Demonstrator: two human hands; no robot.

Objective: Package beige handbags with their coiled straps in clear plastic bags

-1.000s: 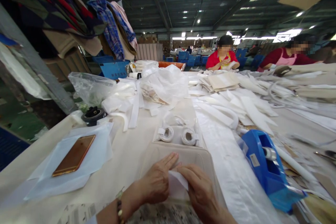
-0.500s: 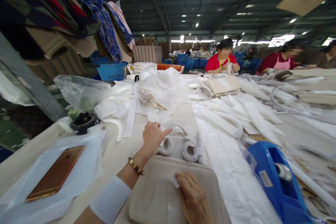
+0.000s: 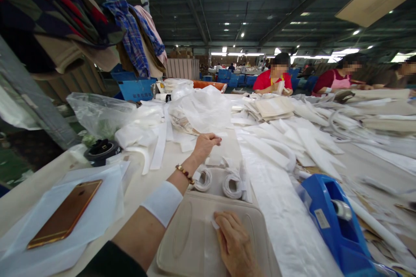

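My left hand (image 3: 205, 146) reaches out over the table, thumb and fingertips pinched together. A thin white edge shows beside its fingertips, but I cannot make out what, if anything, is held. Under my right hand (image 3: 235, 240) lies a flat beige fabric bag (image 3: 182, 233) with rounded corners, inside clear plastic. The right fingers are closed on a small whitish translucent strip (image 3: 214, 223) at the bag's surface. Two rolled white straps (image 3: 232, 185) stick up at the bag's far edge, between the two hands.
A blue tape dispenser (image 3: 338, 220) stands to the right. White strips (image 3: 273, 143) and clear plastic bags (image 3: 204, 106) lie further back. On the left are a phone (image 3: 66, 214) on white sheets and a black round object (image 3: 102, 151). A person in red (image 3: 273, 78) sits across.
My left hand has moved forward and to the right, and its spread thumb and fingers have come together. My right hand stays on the bag with the strip.
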